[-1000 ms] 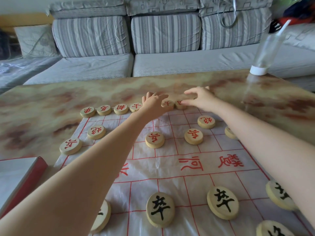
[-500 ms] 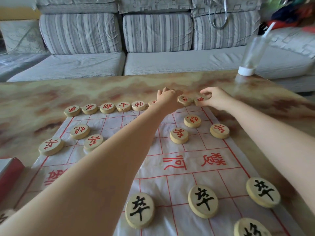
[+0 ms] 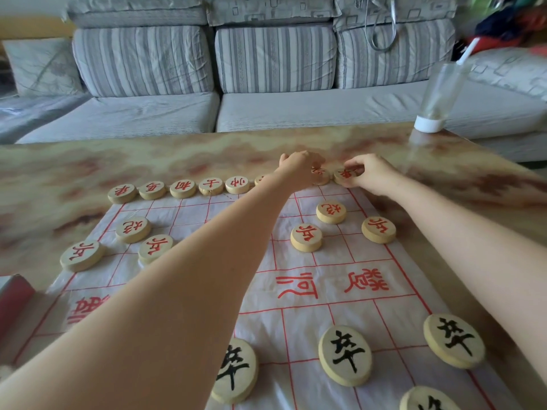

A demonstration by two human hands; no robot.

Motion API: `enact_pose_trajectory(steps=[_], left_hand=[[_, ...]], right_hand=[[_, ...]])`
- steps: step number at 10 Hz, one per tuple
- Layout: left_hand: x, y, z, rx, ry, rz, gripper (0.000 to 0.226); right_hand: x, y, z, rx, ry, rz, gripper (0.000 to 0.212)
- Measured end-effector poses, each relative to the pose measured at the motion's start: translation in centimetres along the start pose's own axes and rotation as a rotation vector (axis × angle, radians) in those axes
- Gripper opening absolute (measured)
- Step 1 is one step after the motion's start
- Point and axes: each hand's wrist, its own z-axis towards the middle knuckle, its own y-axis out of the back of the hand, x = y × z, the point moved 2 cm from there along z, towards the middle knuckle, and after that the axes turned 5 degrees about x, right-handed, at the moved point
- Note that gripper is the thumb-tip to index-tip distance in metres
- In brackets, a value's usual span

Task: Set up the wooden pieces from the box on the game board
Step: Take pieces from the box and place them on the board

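A white plastic game board [image 3: 299, 270] with red grid lines lies on the marble table. Round wooden pieces with red characters line its far edge [image 3: 182, 189]; more red ones [image 3: 306, 237] sit in the rows below. Black-marked pieces [image 3: 344, 355] lie near me. My left hand [image 3: 296, 167] reaches to the far row with curled fingers over a red piece [image 3: 320, 174]; its grip is hidden. My right hand [image 3: 371, 173] pinches the far right corner red piece [image 3: 343, 175].
The red box [image 3: 13, 297] shows at the left edge. An upturned clear bottle with a white cap [image 3: 438, 96] stands at the table's far right. A striped grey sofa [image 3: 275, 81] runs behind the table.
Both hands have shifted right along the far row. My right hand now pinches the corner piece; the row to the left of my left hand shows more pieces.
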Motion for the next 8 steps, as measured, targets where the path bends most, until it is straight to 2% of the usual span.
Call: enact_pose_trajectory(steps=[4, 6, 7, 8], left_hand=[[0.44, -1.03, -0.23, -0.123, 0.052, 0.051, 0.05], [0.33, -0.86, -0.45, -0.128, 0.069, 0.025, 0.051], [0.37, -0.89, -0.38, -0.113, 0.073, 0.006, 0.054], [-0.04, -0.49, -0.55, -0.097, 0.08, -0.006, 0.06]], right_hand=[[-0.3, -0.32, -0.07, -0.013, 0.027, -0.008, 0.045], [0.1, -0.28, -0.37, -0.003, 0.025, -0.007, 0.044], [-0.17, -0.25, -0.34, 0.007, 0.014, 0.022, 0.046], [0.05, -0.26, -0.59, 0.027, -0.019, 0.002, 0.06]])
